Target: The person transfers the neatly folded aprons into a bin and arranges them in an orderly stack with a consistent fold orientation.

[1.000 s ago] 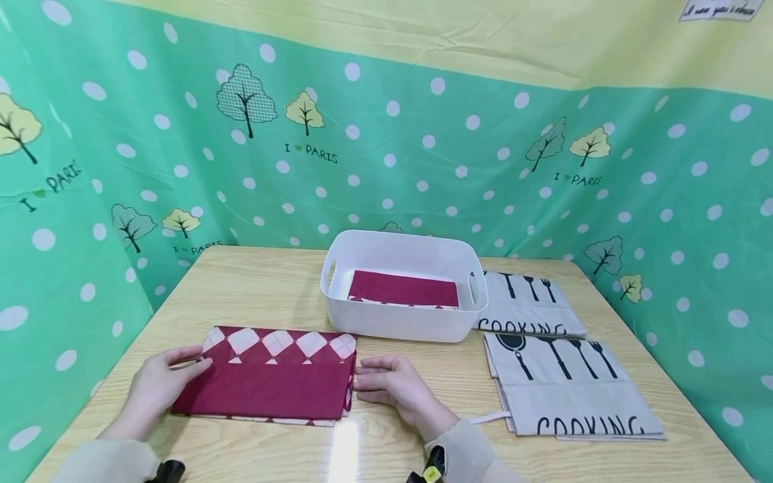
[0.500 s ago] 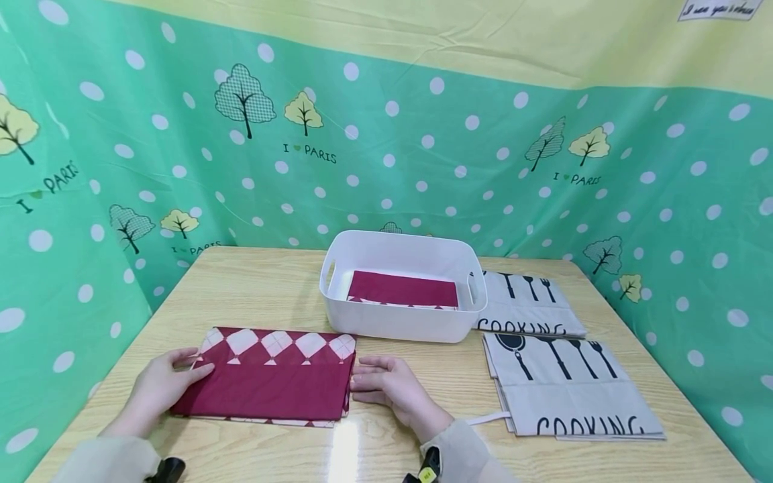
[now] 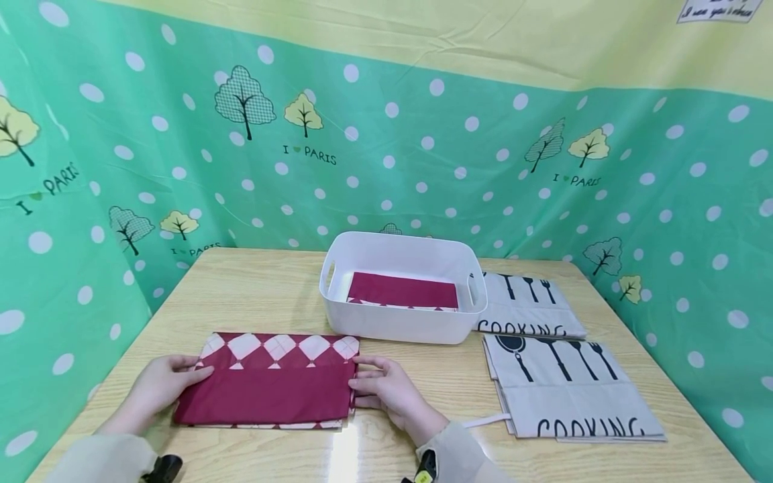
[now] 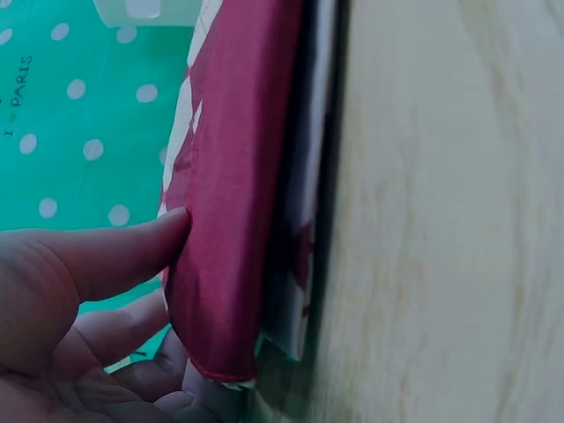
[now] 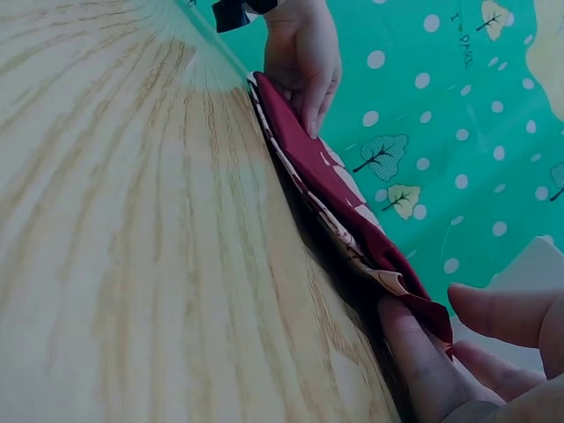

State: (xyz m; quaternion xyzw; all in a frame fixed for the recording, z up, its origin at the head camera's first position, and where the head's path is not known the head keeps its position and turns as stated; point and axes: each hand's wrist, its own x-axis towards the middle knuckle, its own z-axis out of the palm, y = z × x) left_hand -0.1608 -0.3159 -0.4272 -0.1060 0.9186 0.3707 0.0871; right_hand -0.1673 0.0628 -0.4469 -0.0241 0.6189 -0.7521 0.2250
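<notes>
A folded maroon cloth with a white diamond band is placed on the pale wood-grain counter, nearer than and left of a white plastic two-handled bin. Its left edge is pinched by the left hand, thumb above, fingers beneath; its right edge, slightly raised, is held by the partly curled right hand, fingers tucked under. Another maroon cloth is contained in the bin. At right, two folded grey cloths printed with black utensils are noted.

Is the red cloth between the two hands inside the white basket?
No, this red cloth is outside the white basket, nearer to the person.
</notes>
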